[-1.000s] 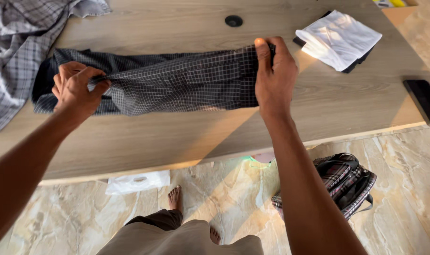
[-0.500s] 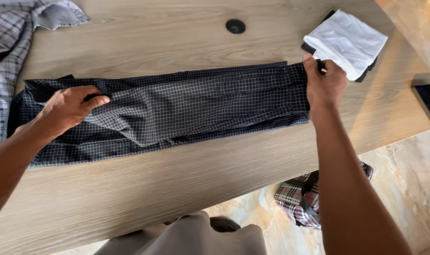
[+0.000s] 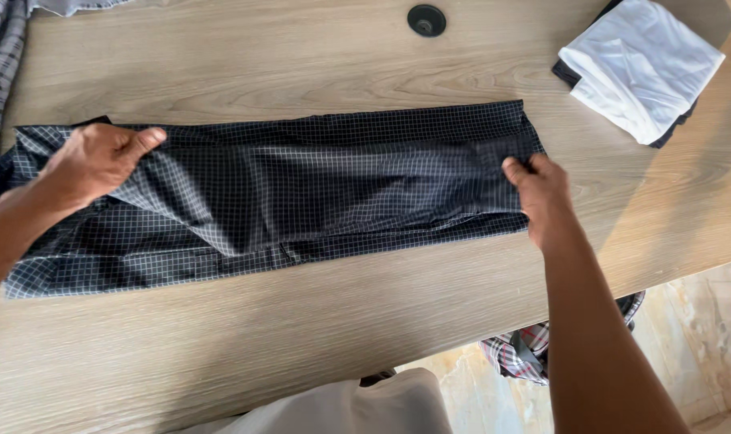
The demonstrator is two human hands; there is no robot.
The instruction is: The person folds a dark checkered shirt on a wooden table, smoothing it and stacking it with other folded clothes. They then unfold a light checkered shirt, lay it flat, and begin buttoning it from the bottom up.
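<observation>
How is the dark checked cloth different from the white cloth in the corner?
The dark checked cloth is black with thin white grid lines; the white cloth is plain. The dark checked cloth lies stretched in a long band across the table, while the white cloth is folded into a small stack on something dark. The left hand and right hand rest on the checked one; nobody touches the white one. Both lie on the wooden table.

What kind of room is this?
Probably a room at home: a dark checked cloth is spread on a light wooden table, folded white cloth lies nearby, over a marble-patterned floor.
</observation>
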